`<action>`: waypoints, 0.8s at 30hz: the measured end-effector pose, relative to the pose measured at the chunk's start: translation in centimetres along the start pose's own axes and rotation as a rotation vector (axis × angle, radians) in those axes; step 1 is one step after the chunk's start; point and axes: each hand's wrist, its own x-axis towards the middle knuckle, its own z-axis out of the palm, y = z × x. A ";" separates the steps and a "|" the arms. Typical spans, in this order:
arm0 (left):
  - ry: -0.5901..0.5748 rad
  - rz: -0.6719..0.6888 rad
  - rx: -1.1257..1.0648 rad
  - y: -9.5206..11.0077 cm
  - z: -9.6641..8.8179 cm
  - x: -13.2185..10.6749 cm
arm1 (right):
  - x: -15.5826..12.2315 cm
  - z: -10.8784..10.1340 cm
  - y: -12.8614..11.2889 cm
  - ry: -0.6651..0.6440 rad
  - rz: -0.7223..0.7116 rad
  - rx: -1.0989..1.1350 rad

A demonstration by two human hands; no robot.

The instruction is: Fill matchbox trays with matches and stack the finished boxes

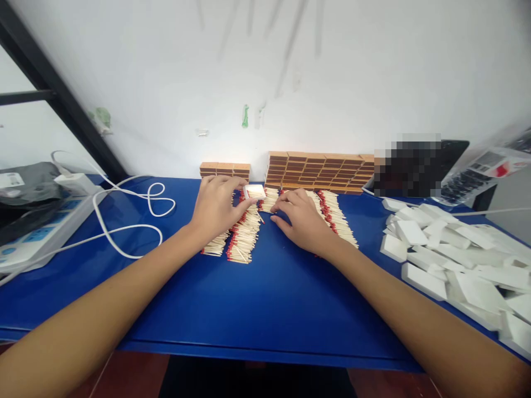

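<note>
My left hand [219, 202] grips a small white matchbox tray [254, 192] between thumb and fingers, tilted over the rows of matches. Pale matches [244, 237] with red heads lie below and beside this hand. To the right, my right hand [305, 221] rests low over more matches [338, 218], fingers bent and thumb apart from them. I see nothing held in it. Its fingertips are close to a short row of matches [270, 200] in the middle. Part of the matches is hidden under both hands.
Stacked brown-sided matchboxes [319, 171] stand along the wall, with a lower stack [224, 167] to their left. Many white trays [456, 249] are heaped at the right, before a dark tablet-like screen [418, 168]. White cables [103, 221] and a power strip [37, 235] lie left on the blue table [232, 315].
</note>
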 end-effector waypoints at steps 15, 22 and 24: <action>-0.026 0.062 0.007 0.1 0.0 -0.2 | 0.2 -1.3 1.3 -0.040 -0.024 -0.065; -0.092 0.144 -0.092 1.3 0.4 -0.8 | 0.7 -2.8 0.0 0.140 -0.028 0.009; -0.110 0.165 -0.131 1.7 0.4 -1.0 | 0.7 -2.6 -0.7 0.127 -0.042 0.019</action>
